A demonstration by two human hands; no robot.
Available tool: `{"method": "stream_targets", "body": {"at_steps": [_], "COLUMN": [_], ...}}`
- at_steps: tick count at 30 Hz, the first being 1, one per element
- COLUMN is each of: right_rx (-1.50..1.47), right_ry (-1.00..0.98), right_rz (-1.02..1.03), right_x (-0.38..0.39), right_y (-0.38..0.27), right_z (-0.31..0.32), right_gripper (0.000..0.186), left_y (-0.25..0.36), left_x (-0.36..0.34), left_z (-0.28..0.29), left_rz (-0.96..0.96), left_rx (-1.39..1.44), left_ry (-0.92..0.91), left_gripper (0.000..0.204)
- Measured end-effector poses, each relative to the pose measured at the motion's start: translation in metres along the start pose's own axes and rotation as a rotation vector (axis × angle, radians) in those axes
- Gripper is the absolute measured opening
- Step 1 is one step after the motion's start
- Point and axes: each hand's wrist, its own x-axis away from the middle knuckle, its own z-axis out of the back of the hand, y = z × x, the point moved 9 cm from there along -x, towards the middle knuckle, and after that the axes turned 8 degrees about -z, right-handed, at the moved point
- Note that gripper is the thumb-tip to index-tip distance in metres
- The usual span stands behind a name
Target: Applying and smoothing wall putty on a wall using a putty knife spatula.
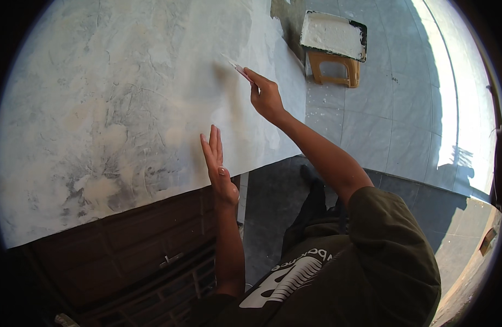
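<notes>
A patchy white and grey wall (136, 103) fills the left and middle of the view, smeared with pale filler. My right hand (267, 98) grips a thin putty knife (241, 70), seen nearly edge-on, with its tip toward the wall. Whether the blade touches the surface I cannot tell. Lower down, my left hand (219, 171) is raised with its fingers stretched out, close to the wall and holding nothing. White specks mark its thumb and wrist. Whether its fingertips rest on the wall is unclear.
A black-edged tray (365, 38) of white paste sits on a yellow-brown plastic stool (353, 73) at the upper right. Grey floor tiles (409, 103) around it carry white spatters. A dark brown panelled door (136, 245) lies at lower left, and sunlight falls at far right.
</notes>
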Motion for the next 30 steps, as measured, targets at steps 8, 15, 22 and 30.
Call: {"method": "stream_targets", "body": {"at_steps": [8, 15, 22, 30], "right_rx": [0.014, -0.313, -0.068, 0.002], "right_ry": [-0.052, -0.516, 0.079, -0.597], "right_rz": [0.069, -0.521, -0.326, -0.025], "right_x": [0.038, 0.16, 0.023, 0.22], "right_y": [-0.004, 0.032, 0.005, 0.003], "right_z": [-0.052, -0.044, -0.03, -0.041], "right_gripper": [0.053, 0.033, 0.03, 0.059], "left_y": [-0.01, -0.002, 0.017, 0.023], "left_x": [-0.007, -0.017, -0.01, 0.016], "left_z": [0.018, 0.015, 0.014, 0.034], "left_rz": [-0.002, -0.055, -0.06, -0.055], "left_rx": [-0.028, -0.025, -0.041, -0.063], "left_ry": [-0.023, -0.04, -0.012, 0.061], "left_gripper": [0.096, 0.096, 0.095, 0.091]}}
